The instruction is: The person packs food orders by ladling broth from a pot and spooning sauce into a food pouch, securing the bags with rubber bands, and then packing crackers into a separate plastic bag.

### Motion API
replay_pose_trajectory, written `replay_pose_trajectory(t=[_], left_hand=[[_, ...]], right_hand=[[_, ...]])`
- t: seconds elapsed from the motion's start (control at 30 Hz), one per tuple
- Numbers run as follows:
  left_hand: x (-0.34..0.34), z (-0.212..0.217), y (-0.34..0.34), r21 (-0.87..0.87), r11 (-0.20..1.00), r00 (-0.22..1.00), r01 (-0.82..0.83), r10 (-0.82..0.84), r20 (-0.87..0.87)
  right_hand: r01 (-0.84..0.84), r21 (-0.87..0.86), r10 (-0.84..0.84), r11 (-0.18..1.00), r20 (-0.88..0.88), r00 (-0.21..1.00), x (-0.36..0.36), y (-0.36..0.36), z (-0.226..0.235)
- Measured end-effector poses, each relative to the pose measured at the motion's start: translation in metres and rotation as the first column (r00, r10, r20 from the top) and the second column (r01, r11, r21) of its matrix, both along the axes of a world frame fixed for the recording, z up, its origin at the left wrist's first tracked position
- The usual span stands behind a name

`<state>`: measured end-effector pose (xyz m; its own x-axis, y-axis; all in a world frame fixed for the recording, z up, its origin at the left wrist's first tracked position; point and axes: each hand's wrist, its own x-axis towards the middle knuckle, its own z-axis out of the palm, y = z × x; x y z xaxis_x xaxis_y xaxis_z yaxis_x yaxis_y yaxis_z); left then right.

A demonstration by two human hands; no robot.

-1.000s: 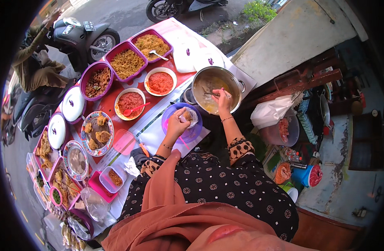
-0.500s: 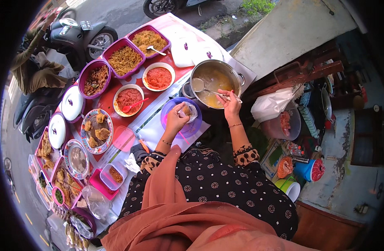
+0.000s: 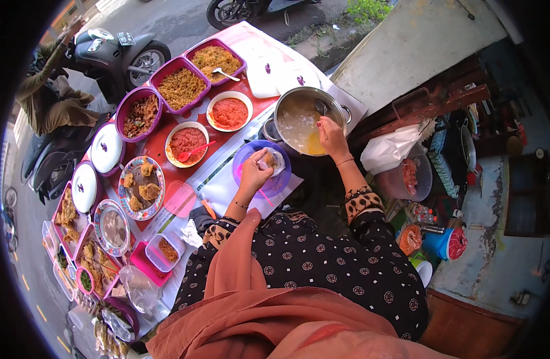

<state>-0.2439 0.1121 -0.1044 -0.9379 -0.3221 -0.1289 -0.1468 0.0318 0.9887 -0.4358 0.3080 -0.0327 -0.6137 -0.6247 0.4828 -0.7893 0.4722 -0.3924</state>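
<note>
My left grip (image 3: 256, 173) pinches the bag (image 3: 273, 160) over the bowl (image 3: 283, 184); whether it rests inside, I cannot tell. The bowl probably catches drips. My right grip (image 3: 333, 139) is closed on the ladle (image 3: 320, 107), at the pot (image 3: 304, 95). The 2 vessels sit close, apparently for short reach.

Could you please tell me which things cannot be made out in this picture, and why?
All in the head view:
Ladle: most of the handle is hidden by the right hand.
Clear bag: the left hand covers part; its filling is too small to identify.
Pot: cloudy liquid hides its bottom.
Upper motorbike: cut off by the top edge.
</note>
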Motion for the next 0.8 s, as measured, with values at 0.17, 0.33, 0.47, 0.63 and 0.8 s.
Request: replay_pose_trajectory(t=[0.17, 0.33, 0.47, 0.63, 0.8], left_hand=[[-0.005, 0.008, 0.001, 0.053, 0.999, 1.000, -0.012, 0.012, -0.008], [0.000, -0.007, -0.001, -0.202, 0.977, 0.992, -0.069, 0.046, -0.118], [-0.002, -0.017, 0.001, -0.117, 0.992, 0.994, -0.052, 0.040, -0.106], [0.001, -0.014, 0.004, 0.060, 0.997, 0.998, -0.054, 0.056, -0.039], [0.001, 0.000, 0.004, -0.091, 0.994, 0.997, -0.059, 0.055, -0.046]], right_hand=[[0.055, -0.065, -0.049, 0.996, 0.098, 0.994, -0.014, -0.015, -0.015], [0.206, -0.142, -0.122, 0.968, 0.452, 0.884, -0.022, -0.035, 0.001], [0.308, -0.424, 0.181, 0.852, 0.789, 0.587, -0.033, -0.033, -0.021], [0.439, -0.398, 0.206, 0.805, 0.883, 0.422, -0.015, -0.023, -0.025], [0.635, -0.433, 0.332, 0.640, 0.901, 0.279, -0.011, -0.015, -0.040]])
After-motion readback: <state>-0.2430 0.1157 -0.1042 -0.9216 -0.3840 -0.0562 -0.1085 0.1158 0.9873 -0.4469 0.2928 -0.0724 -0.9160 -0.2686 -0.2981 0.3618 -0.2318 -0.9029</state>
